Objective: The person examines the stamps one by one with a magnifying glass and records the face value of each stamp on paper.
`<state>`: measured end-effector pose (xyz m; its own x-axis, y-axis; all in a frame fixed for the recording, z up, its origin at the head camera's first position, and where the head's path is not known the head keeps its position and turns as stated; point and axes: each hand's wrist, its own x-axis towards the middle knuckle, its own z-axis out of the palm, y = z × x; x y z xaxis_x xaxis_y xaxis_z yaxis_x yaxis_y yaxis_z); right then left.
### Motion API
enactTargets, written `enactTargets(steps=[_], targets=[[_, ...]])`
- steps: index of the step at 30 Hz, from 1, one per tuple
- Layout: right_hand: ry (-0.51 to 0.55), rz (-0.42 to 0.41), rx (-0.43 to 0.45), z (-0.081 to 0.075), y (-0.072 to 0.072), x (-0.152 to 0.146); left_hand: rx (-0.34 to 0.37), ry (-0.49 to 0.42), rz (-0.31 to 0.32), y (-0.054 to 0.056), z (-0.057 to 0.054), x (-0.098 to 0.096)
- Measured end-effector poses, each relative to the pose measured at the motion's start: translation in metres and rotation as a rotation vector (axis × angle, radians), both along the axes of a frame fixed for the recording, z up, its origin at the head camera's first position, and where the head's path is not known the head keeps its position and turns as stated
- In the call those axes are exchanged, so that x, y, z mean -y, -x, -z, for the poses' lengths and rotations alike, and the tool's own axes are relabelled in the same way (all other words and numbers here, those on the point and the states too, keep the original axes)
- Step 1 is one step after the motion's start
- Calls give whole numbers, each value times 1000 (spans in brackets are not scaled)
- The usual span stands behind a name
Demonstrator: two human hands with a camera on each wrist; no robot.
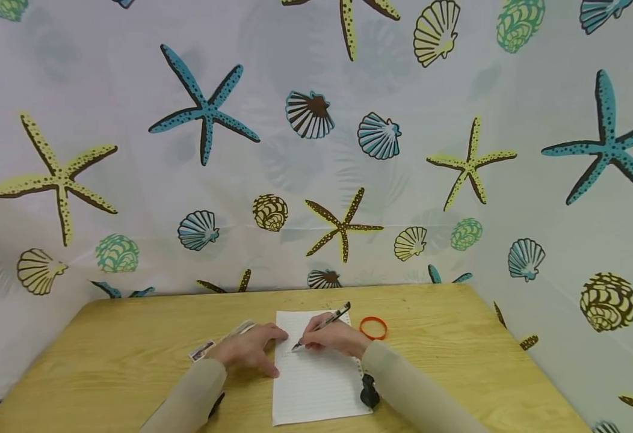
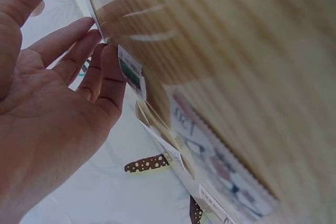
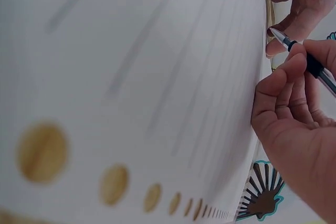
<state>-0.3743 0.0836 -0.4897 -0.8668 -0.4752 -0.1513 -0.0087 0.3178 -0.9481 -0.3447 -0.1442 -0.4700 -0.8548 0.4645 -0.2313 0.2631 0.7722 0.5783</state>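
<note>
Fingers of the right hand (image 1: 335,338) pinch one pen (image 1: 339,313) over one lined sheet (image 1: 316,391) on the counter (image 1: 457,355), the left hand's (image 1: 248,350) spread fingers at its left edge, at least two printed slips (image 1: 201,350) beside them, one red band (image 1: 373,338) near the right wrist, and one dark object (image 1: 369,392) covering part of the sheet's right edge.

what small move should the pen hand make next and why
Probably a short rightward stroke across the paper: the right hand grips the pen, its tip at or just above the paper near the left edge, and the left hand touches that edge, perhaps steadying it.
</note>
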Motion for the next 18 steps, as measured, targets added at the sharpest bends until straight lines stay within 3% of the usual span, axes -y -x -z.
enactTargets(steps=[18], targets=[[-2, -2, -1, 0, -1, 1, 5, 16, -25, 0, -1, -1]])
